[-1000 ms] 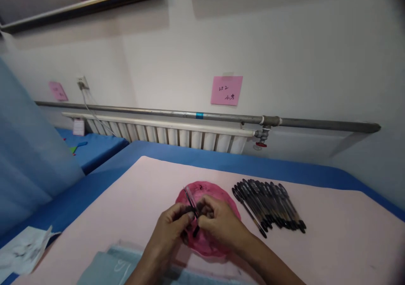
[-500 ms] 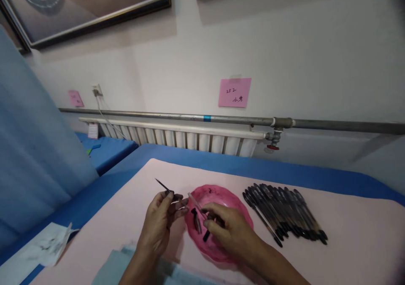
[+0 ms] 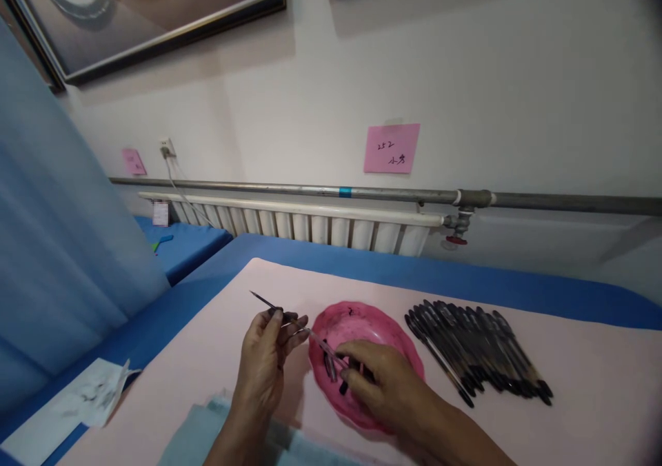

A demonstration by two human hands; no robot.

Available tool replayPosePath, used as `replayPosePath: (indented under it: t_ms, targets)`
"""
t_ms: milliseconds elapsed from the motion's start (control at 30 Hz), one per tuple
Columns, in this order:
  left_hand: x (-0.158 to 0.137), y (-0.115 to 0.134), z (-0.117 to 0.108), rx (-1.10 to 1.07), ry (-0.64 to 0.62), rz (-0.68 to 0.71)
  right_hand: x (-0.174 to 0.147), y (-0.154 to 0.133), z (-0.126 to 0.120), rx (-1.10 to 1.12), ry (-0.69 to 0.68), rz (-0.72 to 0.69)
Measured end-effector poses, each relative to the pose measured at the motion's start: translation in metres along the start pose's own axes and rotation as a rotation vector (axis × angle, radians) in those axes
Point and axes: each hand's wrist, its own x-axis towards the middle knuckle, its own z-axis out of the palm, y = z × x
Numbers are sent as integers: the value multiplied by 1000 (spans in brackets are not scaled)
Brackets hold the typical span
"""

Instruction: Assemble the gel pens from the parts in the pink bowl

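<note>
My left hand (image 3: 261, 366) pinches a thin pen refill (image 3: 262, 299), its dark tip pointing up to the left. Between the thumb and fingers of my right hand (image 3: 385, 383) is a clear pen barrel (image 3: 321, 344), held over a pink scalloped dish (image 3: 418, 366). The barrel's far end meets the refill's rear end by my left fingertips; whether the refill is inside it I cannot tell. Small dark and clear pen parts (image 3: 329, 367) lie in the dish, partly hidden by my right hand. Dark smudges mark my left fingertips.
Several black-capped pens (image 3: 478, 352) lie in a slanted row right of the dish. Light blue cloth (image 3: 194, 428) lies at the near edge, and white stained paper (image 3: 93, 393) at the left. A radiator (image 3: 321, 228) runs behind the blue table (image 3: 362, 266).
The barrel in my right hand has tilted and come into line with the refill, its end now at the refill's rear. The camera view has shifted slightly.
</note>
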Motion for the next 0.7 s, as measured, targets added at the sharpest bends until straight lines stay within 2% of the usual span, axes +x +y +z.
replayPosePath:
  t_ms: [300, 500, 700]
  targets:
    - [0, 1, -1, 73, -12, -3, -2, -1, -1, -56, -23, -35]
    - [-2, 0, 1, 108, -13, 49, -4, 5, 2, -179, 22, -66]
    - [-2, -4, 0, 86, 15, 42, -5, 5, 2, -231, 30, -105]
